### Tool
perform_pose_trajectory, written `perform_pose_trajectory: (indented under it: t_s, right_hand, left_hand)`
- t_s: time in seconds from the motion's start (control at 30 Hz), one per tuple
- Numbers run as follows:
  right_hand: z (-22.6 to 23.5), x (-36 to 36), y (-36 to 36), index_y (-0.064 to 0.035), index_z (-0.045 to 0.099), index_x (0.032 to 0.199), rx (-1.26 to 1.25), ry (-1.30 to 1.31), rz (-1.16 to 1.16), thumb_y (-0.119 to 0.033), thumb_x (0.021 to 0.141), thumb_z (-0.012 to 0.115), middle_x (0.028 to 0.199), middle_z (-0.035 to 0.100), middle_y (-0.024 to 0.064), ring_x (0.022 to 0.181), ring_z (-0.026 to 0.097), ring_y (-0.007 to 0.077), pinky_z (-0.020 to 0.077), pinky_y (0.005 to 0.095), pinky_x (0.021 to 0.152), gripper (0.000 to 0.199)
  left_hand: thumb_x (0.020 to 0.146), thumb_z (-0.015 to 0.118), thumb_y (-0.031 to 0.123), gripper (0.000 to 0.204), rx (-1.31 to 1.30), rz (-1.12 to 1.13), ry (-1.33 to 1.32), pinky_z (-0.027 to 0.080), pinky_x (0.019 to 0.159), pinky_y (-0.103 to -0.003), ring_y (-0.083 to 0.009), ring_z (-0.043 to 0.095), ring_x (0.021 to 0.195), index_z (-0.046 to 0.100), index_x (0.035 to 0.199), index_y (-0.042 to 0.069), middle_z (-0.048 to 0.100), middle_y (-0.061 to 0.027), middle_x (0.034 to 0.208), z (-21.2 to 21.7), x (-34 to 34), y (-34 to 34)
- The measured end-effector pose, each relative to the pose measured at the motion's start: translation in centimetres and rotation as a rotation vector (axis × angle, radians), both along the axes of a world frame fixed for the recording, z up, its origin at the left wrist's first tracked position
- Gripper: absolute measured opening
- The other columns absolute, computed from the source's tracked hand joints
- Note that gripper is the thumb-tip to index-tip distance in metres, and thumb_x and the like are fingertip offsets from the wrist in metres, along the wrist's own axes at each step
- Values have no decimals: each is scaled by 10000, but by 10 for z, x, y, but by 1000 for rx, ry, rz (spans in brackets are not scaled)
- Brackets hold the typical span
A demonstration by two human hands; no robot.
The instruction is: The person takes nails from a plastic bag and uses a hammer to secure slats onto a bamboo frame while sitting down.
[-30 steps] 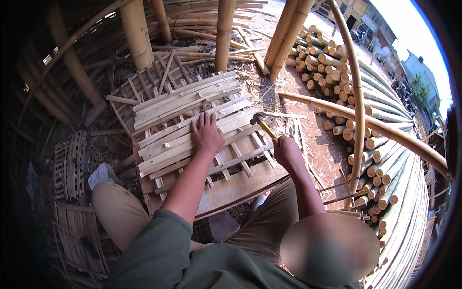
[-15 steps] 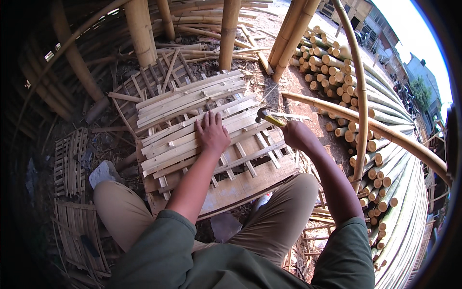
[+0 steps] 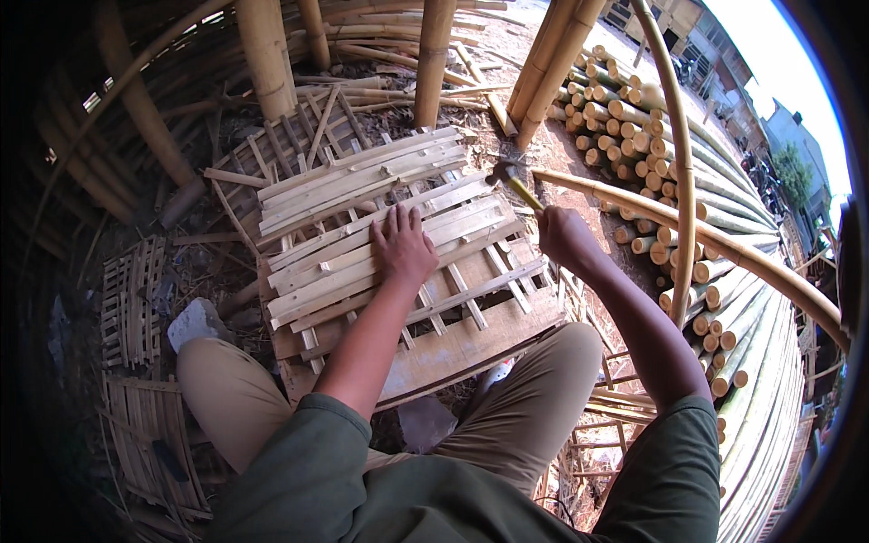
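2 hands: left hand [image 3: 403, 249] on slat panel [image 3: 362, 204], right hand [image 3: 563, 237] w/ 1 hammer [image 3: 509, 177]

Person seen from above, own body only. Torso in a dark olive-green shirt [image 3: 380, 489] of plain matte cloth, unmarked, with short sleeves: the left sleeve [image 3: 312, 425] ends in a folded hem above the elbow, the right sleeve [image 3: 674, 443] ends likewise in a stitched hem. Both forearms bare below the sleeves. Legs in khaki trousers [image 3: 529, 407] of smooth tan fabric, creased at the knees, with no visible pockets or print. Left hand [image 3: 403, 249] and right hand [image 3: 566, 237] bare, without gloves, rings or a watch. One foot in a pale grey shoe [image 3: 195, 321], its detail too small to tell
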State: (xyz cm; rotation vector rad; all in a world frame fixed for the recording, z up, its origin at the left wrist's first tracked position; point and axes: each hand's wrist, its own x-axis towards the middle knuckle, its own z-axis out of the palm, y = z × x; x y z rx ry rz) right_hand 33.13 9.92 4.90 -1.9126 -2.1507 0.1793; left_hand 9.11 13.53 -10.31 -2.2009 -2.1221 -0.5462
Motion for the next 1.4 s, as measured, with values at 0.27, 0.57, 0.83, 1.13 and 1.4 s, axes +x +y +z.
perform_pose_trajectory:
  t_s: [0.27,0.57,0.83,1.13,1.4]
  right_hand:
    - [6,10,0,90,618,722,-50,-70,-61,-236,976,522,640,594,298,627,628,449,481,515,614,424]
    - [-20,11,-21,69,616,690,-155,-66,-48,-257,973,532,671,609,296,652,624,470,470,533,620,439]
    - [3,-12,-28,54,587,767,214,137,-188,-247,1004,487,687,592,297,682,592,487,455,542,656,396]
    - [-11,-6,-36,59,597,701,0,69,-165,-251,990,499,666,604,296,670,621,471,475,545,653,435]
    - [-49,6,-37,76,623,722,-149,-3,-120,-255,981,515,708,620,310,698,625,490,473,556,670,434]
  left_hand:
    - [916,474,265,527,-12,-21,-16,167,1166,-566,-247,310,1430,447,1423,126,385,-109,1509,6,0,-5]
    - [920,472,270,520,10,-13,-14,167,1163,-574,-242,310,1430,451,1418,122,394,-105,1500,-1,1,-2]
    - [933,463,285,509,7,-7,-3,160,1164,-580,-243,307,1432,456,1415,120,395,-103,1500,0,-2,0]
    - [940,440,309,503,21,-56,-84,130,1161,-615,-276,300,1435,481,1385,78,417,-142,1482,-1,-5,-1]
    - [929,446,303,577,-2,-78,-52,150,1196,-492,-237,278,1454,423,1453,64,355,-108,1550,-3,0,4]
